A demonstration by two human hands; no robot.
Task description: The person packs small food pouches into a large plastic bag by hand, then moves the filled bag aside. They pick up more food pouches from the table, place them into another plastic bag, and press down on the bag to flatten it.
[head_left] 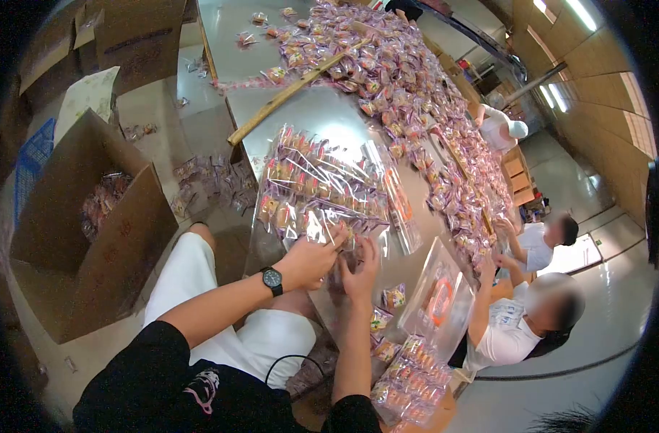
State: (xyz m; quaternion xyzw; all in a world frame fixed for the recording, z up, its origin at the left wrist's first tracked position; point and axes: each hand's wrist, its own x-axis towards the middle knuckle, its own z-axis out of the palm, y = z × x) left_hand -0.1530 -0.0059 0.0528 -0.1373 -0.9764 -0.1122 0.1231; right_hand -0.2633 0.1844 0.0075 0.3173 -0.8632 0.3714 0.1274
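Long steel table (pixel 329 115) heaped with wrapped snacks (pixel 416 94), wooden stick (pixel 293 90) lying across; cardboard box (pixel 91 238) on the floor alongside. Head view: left hand (pixel 311 261) curled at the near edge of clear filled bags (pixel 315 187) on the table, actual pinch impossible to tell; right hand (pixel 359 273) just beside, fingers spread open, tips touching the same bags.

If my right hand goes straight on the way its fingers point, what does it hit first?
Most likely the pile of clear snack bags, whose near edge lies just beyond the right hand; depth is unclear, so they may already touch.
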